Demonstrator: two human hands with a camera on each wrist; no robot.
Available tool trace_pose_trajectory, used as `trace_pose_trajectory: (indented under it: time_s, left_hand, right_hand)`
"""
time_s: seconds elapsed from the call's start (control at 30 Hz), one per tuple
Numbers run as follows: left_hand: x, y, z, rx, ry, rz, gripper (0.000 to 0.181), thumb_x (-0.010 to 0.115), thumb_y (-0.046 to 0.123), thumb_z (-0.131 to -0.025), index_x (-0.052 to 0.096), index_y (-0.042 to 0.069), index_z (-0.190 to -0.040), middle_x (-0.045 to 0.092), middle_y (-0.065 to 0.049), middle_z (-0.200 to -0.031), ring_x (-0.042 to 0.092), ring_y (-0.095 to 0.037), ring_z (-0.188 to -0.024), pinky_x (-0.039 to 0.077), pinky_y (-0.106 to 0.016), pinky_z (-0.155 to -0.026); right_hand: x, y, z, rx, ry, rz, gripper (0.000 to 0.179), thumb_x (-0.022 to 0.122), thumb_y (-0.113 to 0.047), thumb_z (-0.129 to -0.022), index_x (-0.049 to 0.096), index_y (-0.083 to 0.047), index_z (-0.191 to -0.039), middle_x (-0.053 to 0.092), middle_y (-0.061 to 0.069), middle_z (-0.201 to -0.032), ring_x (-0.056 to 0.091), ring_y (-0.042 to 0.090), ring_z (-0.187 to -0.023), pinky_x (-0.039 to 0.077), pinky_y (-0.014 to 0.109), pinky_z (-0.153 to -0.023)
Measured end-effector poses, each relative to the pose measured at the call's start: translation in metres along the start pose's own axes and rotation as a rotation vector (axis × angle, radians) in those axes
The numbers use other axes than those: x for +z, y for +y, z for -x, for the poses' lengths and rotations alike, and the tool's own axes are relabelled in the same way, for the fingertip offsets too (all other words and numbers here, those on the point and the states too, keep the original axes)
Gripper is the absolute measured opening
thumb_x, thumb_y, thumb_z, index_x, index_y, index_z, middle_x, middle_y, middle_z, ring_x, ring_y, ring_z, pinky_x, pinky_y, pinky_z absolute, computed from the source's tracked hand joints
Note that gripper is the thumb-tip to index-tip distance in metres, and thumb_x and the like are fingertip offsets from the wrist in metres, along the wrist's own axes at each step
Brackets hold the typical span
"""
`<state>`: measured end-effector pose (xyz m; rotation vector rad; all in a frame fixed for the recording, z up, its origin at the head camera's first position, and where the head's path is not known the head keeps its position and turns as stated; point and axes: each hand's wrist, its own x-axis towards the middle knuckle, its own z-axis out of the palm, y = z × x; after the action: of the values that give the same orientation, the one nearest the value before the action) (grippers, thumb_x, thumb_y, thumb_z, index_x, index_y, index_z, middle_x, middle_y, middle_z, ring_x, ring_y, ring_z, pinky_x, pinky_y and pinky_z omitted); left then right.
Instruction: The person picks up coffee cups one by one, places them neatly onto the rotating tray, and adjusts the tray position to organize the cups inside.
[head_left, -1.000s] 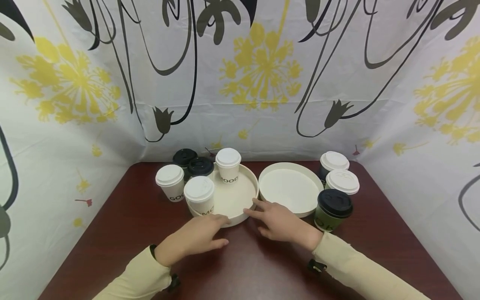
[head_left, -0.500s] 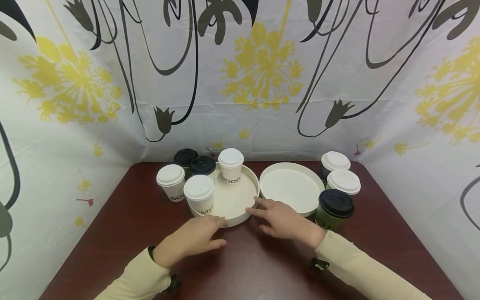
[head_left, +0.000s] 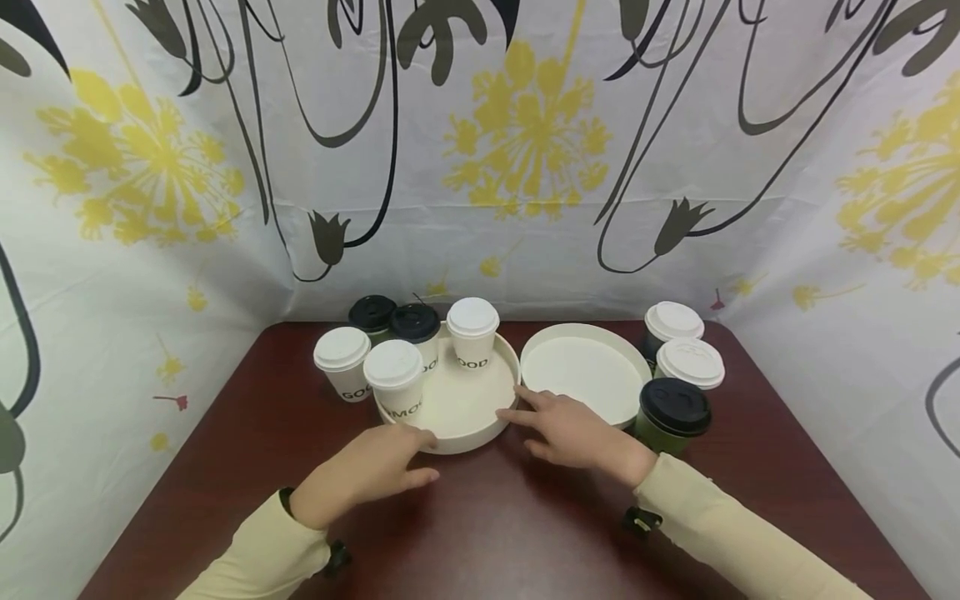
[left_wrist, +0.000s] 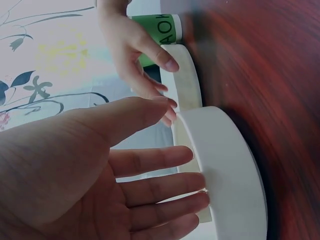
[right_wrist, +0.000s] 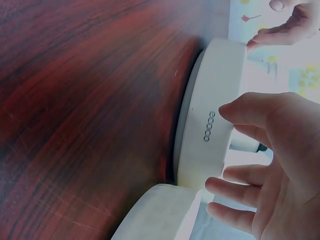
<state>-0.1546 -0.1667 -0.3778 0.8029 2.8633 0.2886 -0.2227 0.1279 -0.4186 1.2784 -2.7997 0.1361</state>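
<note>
A round cream tray [head_left: 483, 404] bears a front white-lidded paper cup [head_left: 393, 379], a black-lidded cup [head_left: 417, 325] and a rear white-lidded cup [head_left: 473, 329]. My left hand [head_left: 367, 467] touches the tray's front rim with extended fingers; in the left wrist view its fingertips [left_wrist: 197, 180] lie against the rim, thumb apart. My right hand [head_left: 573, 429] reaches the tray's right side with spread fingers. In the right wrist view, the right thumb [right_wrist: 250, 107] lies by the tray's outer wall [right_wrist: 210, 115], which has a row of small rings.
A second round tray [head_left: 585, 375] stands close on the right. Beyond it are two white-lidded cups, one behind the other [head_left: 688, 362], and a green black-lidded cup [head_left: 673, 412]. Left of the first tray are a white-lidded cup [head_left: 342, 362] and a black-lidded one [head_left: 372, 312]. Patterned cloth [head_left: 450, 250] surrounds the table.
The left tray has turned slightly clockwise seen from above: its rear cups shifted right, its front cup slightly left and back. My left hand slid left along the rim; my right hand moved slightly right.
</note>
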Motion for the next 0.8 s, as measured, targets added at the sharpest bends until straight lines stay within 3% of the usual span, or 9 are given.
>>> trace_pose_trajectory:
  time_s: [0.33,0.6,0.8]
  left_hand:
    - [-0.006,-0.009,0.003,-0.036,-0.003,0.044,0.038,0.072,0.034,-0.089,0.068,0.01,-0.117,0.07,-0.006,-0.117,0.067,-0.021,-0.108,0.054,-0.042,-0.093]
    - [-0.019,-0.018,0.009,-0.055,0.066,0.009,0.037,0.072,0.033,-0.088,0.068,0.01,-0.117,0.071,-0.005,-0.115,0.066,-0.023,-0.11,0.053,-0.044,-0.094]
    - [-0.033,-0.024,0.011,-0.067,0.125,-0.039,0.036,0.073,0.032,-0.088,0.068,0.011,-0.117,0.071,-0.005,-0.115,0.067,-0.021,-0.106,0.055,-0.044,-0.09]
  right_hand:
    - [0.002,-0.002,0.001,-0.013,0.007,-0.01,0.06,0.07,-0.025,-0.088,0.052,-0.029,-0.144,0.045,0.024,-0.151,0.067,0.035,-0.106,0.055,0.047,-0.086]
    - [0.003,-0.007,0.002,-0.036,0.035,0.019,0.06,0.071,-0.024,-0.086,0.053,-0.028,-0.143,0.048,0.026,-0.147,0.07,0.031,-0.085,0.056,0.043,-0.075]
    - [0.004,-0.008,0.001,-0.045,0.058,0.032,0.06,0.072,-0.024,-0.084,0.055,-0.027,-0.142,0.051,0.026,-0.144,0.064,0.025,-0.066,0.055,0.039,-0.067]
